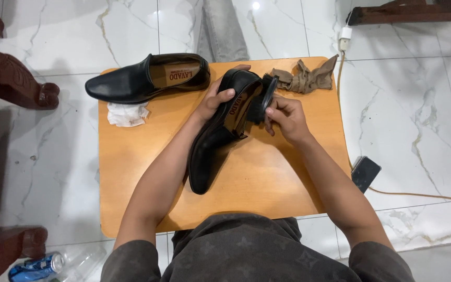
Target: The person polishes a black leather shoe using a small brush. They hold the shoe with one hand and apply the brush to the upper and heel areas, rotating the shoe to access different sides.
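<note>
I see my left hand [216, 99] closed around a black leather shoe [216, 141] near the far edge of the small orange wooden table [267, 177]; my right hand [286, 119] fingers pinch a black brush [265, 96] on its heel.

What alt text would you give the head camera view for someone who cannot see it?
A person's left hand grips a black shoe at its heel while the right hand presses a black brush to its opening, over a low wooden table. A second black shoe, a crumpled white tissue and a brown cloth lie on the table.
</note>
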